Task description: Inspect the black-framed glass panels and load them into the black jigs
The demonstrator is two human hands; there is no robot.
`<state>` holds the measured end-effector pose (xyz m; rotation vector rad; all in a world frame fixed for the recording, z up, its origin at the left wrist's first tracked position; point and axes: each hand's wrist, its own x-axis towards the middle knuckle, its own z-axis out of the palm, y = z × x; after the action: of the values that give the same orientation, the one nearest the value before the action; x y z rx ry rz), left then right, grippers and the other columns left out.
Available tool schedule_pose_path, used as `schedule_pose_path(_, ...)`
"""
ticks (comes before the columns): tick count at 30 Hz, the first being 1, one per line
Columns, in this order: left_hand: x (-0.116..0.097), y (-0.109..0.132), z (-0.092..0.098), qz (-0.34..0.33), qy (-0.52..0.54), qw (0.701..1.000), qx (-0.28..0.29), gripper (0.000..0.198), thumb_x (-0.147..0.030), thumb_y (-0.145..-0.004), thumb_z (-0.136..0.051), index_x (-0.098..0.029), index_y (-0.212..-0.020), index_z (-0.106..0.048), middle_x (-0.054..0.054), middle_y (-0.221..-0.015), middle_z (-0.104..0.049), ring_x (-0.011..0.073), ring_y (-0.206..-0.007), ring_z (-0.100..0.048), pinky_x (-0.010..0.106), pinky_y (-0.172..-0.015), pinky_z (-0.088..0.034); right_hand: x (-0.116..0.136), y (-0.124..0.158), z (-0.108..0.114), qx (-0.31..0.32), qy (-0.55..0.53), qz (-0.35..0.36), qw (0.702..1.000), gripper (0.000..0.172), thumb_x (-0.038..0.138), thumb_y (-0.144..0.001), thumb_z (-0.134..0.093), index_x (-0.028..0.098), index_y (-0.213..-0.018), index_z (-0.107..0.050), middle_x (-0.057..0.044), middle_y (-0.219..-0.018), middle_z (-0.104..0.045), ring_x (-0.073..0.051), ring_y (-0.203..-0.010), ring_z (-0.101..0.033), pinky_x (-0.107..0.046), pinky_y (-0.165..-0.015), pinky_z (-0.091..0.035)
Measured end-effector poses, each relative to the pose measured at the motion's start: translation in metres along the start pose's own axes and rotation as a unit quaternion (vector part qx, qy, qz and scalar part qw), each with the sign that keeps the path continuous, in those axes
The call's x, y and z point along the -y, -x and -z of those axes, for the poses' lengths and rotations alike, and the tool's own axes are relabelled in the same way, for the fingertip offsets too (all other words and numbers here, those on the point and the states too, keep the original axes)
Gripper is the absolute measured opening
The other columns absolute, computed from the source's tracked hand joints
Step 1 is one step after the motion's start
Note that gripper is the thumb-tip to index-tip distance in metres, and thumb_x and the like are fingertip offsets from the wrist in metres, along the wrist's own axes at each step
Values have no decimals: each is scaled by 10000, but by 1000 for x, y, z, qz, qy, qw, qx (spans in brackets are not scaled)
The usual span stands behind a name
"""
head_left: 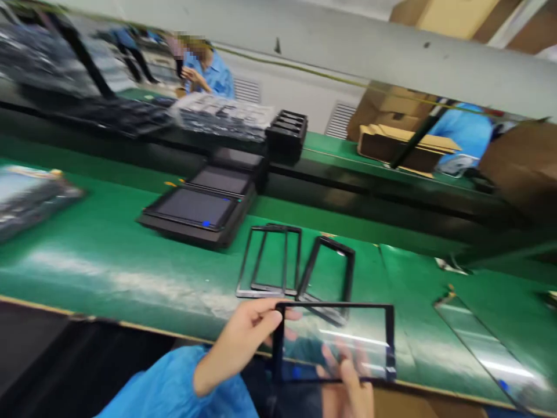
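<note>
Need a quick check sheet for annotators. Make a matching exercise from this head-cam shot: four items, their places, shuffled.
Items:
1. black-bordered glass panel
2. open black frames
3. dark screen units
4. cardboard box

Places:
A. lying flat, partly overlapping, on the near green belt
B. at the far green bench
C. held up between left hand and right hand
D. in a row on the near green belt, left of the frames

Pairs: 1-C, 2-A, 3-D, 4-B
</note>
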<state>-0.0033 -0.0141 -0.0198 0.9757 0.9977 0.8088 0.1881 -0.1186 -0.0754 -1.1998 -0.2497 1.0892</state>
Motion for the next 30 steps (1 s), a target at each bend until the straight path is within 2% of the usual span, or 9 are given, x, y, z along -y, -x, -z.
schedule_pose_path(3,-1,-1,2,-4,-2,1000,17,562,-630,-890,-761,-149,-1171,-836,184,-1161,-839,287,-853,-830,283,-625,-634,-8,-8,8,-40,-36,17,998,546,517,-751,-957,403,-1218,-697,43,-1039,-836,-231,-832,-843,-250,-582,-630)
schedule_pose_path(9,-13,7,-6,12,-3,1000,2,496,-555,-890,-788,-160,-1185,-843,148,-1146,-849,303,-877,-838,314,-660,-667,-13,-6,7,-20,-49,16,998,459,454,-829,-895,443,-1247,-707,22,-1074,-835,-257,-871,-843,-285,-586,-638)
schedule_pose_path(15,-10,5,-4,41,-1,999,-21,478,-550,-817,-837,-159,-1092,-866,133,-1091,-860,346,-861,-841,387,-689,-687,-15,-3,12,-3,-19,34,999,403,492,-875,-851,454,-1253,-717,9,-1115,-821,-271,-906,-842,-314,-633,-651)
schedule_pose_path(18,-11,4,0,24,-23,999,-22,452,-520,-869,-786,-137,-1102,-852,142,-1064,-863,324,-830,-841,361,-675,-677,-17,-1,14,23,34,62,997,327,507,-948,-774,490,-1268,-709,22,-1149,-818,-283,-965,-839,-343,-670,-663)
schedule_pose_path(21,-22,3,4,-31,-80,996,2,416,-417,-955,-699,-147,-1255,-803,123,-1059,-865,274,-830,-837,336,-753,-666,-16,4,11,26,39,71,996,311,516,-951,-771,498,-1255,-705,39,-1113,-830,-283,-939,-843,-359,-663,-666)
schedule_pose_path(23,-34,2,5,-92,-173,980,25,388,-336,-979,-675,-208,-1330,-782,93,-1159,-851,271,-994,-825,328,-887,-640,-17,7,7,11,14,66,998,344,515,-904,-825,432,-1222,-724,16,-1067,-843,-290,-888,-847,-354,-638,-661)
schedule_pose_path(26,-54,-2,5,-179,-329,924,79,313,-302,-980,-698,-299,-1264,-828,30,-1231,-837,287,-1169,-778,319,-1020,-569,-21,11,2,4,-17,55,998,394,477,-828,-905,366,-1168,-741,-9,-1013,-854,-298,-830,-850,-353,-622,-664)
schedule_pose_path(28,-62,-5,4,-207,-376,896,113,283,-311,-998,-687,-314,-1234,-843,20,-1157,-857,289,-1080,-809,310,-960,-577,-26,12,0,16,-22,52,998,388,455,-822,-911,369,-1161,-741,-3,-996,-859,-293,-812,-853,-356,-621,-673)
schedule_pose_path(30,-64,-7,5,-218,-386,888,123,281,-319,-1022,-658,-309,-1235,-842,26,-1079,-872,279,-952,-834,292,-836,-588,-30,13,-1,23,-24,53,998,378,439,-826,-910,347,-1154,-747,-22,-987,-862,-293,-808,-855,-361,-624,-682)
